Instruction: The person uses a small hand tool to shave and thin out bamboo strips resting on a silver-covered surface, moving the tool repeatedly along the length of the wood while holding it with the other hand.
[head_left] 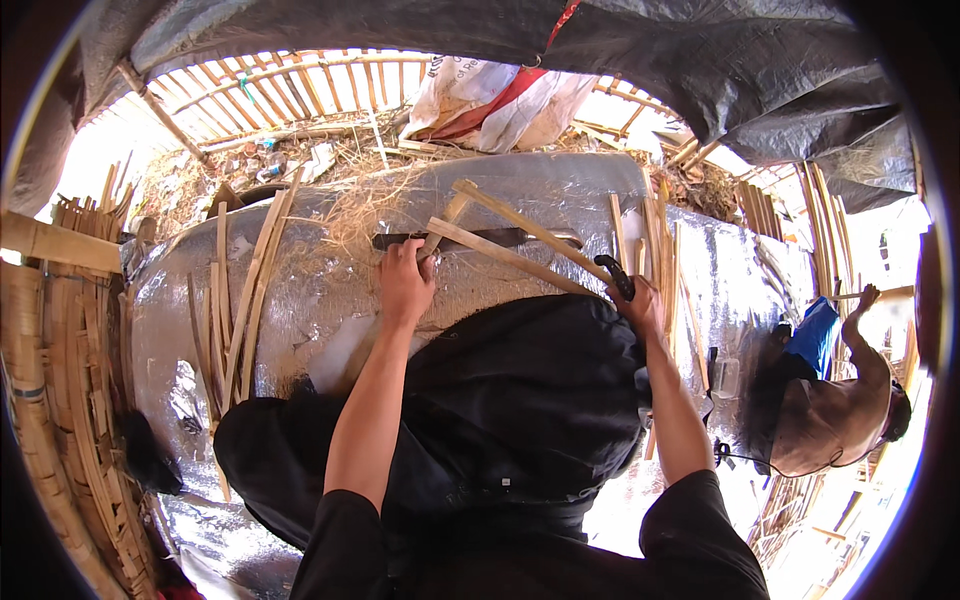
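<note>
My left hand [406,283] is closed around the lower end of a short bamboo piece [452,212], beside the dark end of a long blade-like tool [500,238] lying crosswise. Two long bamboo strips [510,254] slant from near that piece down to my right hand [642,304], nearly meeting there. My right fingers are closed at the strips' ends, by a black curved object [615,278]; how it is held is unclear. Both hands are just beyond my bent, black-clothed legs [520,390]. Straw-like fibres [375,215] lie beyond my left hand.
A silvery sheet [560,175] covers the ground. Loose bamboo strips [255,290] lie at left, and more [655,235] at right. Bamboo poles [60,380] stack at the left edge. Another person [830,420] sits at far right. A dark tarp [690,60] hangs overhead.
</note>
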